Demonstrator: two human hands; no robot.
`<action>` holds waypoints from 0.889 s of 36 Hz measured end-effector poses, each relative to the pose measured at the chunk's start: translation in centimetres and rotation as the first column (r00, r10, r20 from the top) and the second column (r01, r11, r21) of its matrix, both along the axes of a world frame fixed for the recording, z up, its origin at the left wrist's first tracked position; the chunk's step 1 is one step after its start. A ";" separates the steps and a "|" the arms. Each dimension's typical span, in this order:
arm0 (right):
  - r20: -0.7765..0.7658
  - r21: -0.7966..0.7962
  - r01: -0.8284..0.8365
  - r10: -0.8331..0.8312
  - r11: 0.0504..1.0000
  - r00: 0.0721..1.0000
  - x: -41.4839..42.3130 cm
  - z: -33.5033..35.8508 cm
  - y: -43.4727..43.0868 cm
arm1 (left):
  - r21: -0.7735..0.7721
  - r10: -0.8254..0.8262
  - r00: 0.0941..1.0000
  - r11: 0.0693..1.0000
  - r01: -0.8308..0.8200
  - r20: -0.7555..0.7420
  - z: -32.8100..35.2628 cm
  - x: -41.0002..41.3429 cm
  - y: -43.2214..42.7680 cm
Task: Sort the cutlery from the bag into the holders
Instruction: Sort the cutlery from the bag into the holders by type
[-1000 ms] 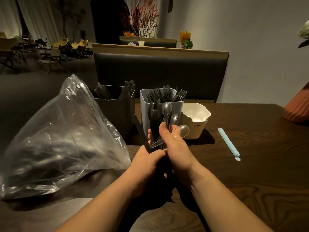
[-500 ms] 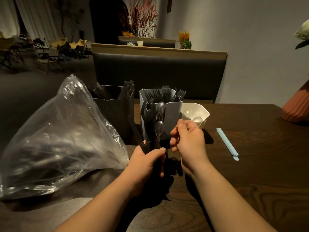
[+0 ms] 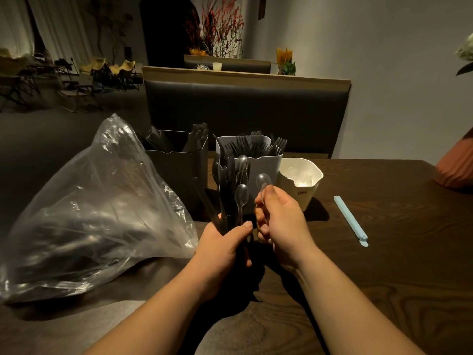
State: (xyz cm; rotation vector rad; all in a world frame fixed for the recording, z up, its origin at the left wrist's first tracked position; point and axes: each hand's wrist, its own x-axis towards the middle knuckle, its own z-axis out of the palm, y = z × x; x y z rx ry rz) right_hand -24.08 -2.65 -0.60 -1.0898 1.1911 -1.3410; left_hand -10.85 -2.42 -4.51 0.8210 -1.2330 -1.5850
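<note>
A bundle of dark cutlery (image 3: 227, 180) is being gripped upright in the left hand (image 3: 225, 243), fingers curled, before the grey holder (image 3: 265, 170); a clear spoon (image 3: 263, 181) is being pinched by the right hand (image 3: 282, 219) near the cream holder (image 3: 307, 192).

Dim, warm light. Dark wood-grain table (image 3: 384, 290). Behind it, a padded black booth back (image 3: 243, 108) capped in pale wood. Plain grey wall (image 3: 384, 42) right. Pale curtains (image 3: 53, 26) far left, folding chairs (image 3: 74, 90) on dark floor (image 3: 38, 139). Red branches (image 3: 222, 29) beside an arched doorway (image 3: 166, 32).
</note>
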 end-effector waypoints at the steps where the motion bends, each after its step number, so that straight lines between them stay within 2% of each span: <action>1: -0.001 -0.013 0.003 -0.003 1.000 1.000 0.0 -0.1 0.0 | -0.003 -0.001 1.000 1.000 0.001 -0.001 0.0 0.0 0.0; 6: -0.043 -0.043 0.026 -0.028 0.999 0.999 -0.4 -0.3 -0.4 | -0.007 0.020 1.000 1.000 -0.020 0.012 -0.2 -0.2 -0.1; 11: 0.089 -0.053 -0.082 0.087 0.995 0.992 -1.0 0.2 -0.3 | 0.021 0.015 0.999 1.000 -0.016 0.032 -0.4 -0.1 -0.3; 13: 0.066 -0.077 -0.107 0.112 0.991 0.992 -1.4 0.5 -0.2 | 0.019 0.023 0.999 1.000 -0.024 0.039 -0.3 -0.1 -0.2; 16: -0.008 -0.144 -0.048 0.047 0.988 0.999 -1.7 0.7 -0.1 | 0.017 0.032 0.997 0.999 -0.033 0.068 -0.2 -0.2 -0.1; 23: 0.033 -0.218 0.149 -0.145 0.964 0.989 -1.4 0.0 -0.2 | 0.012 0.006 0.999 1.000 -0.007 0.041 0.1 -0.2 0.2; 28: 0.144 -0.153 0.135 -0.113 0.979 0.983 -1.6 0.5 0.0 | 0.016 0.010 0.999 1.000 -0.011 0.049 0.2 -0.3 0.2; 32: 0.054 -0.116 0.109 -0.103 0.987 0.993 -2.1 0.4 -0.2 | 0.013 0.004 0.999 1.000 -0.005 0.037 0.3 -0.4 0.4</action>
